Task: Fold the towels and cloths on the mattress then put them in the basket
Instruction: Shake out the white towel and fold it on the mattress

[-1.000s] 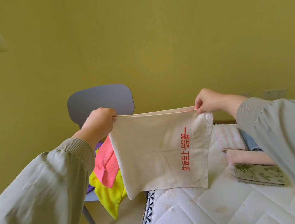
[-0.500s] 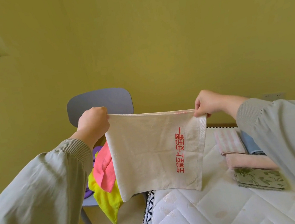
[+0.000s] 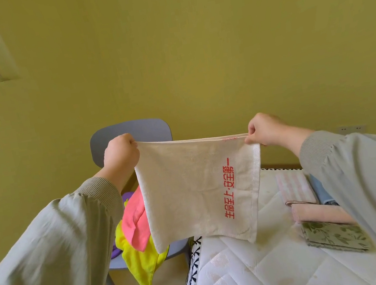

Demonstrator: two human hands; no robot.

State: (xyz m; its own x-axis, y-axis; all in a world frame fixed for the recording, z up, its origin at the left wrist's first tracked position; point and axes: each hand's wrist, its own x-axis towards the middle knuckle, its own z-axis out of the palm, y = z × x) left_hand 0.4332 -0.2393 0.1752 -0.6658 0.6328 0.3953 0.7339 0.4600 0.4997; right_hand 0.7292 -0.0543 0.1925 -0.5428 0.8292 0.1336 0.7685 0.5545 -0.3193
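left hand (image 3: 120,154) + right hand (image 3: 264,130) | pinch white towel (image 3: 198,190) corners | above mattress (image 3: 255,276)

Both arms raised forward, spread apart, in pale grey-green sleeves (image 3: 51,254) with ribbed cuffs. Fisted left hand (image 3: 120,154) pinches top left corner of cream towel with red lettering (image 3: 190,192); right hand (image 3: 266,129) pinches top right corner, fingers curled.

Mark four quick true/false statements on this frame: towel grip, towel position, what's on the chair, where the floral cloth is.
1. The left hand and right hand each pinch a top corner of the white towel. True.
2. The white towel lies flat on the mattress. False: it hangs from both hands.
3. A pink cloth and a yellow cloth lie on the chair. True.
4. The floral cloth is on the chair. False: it lies folded on the mattress.
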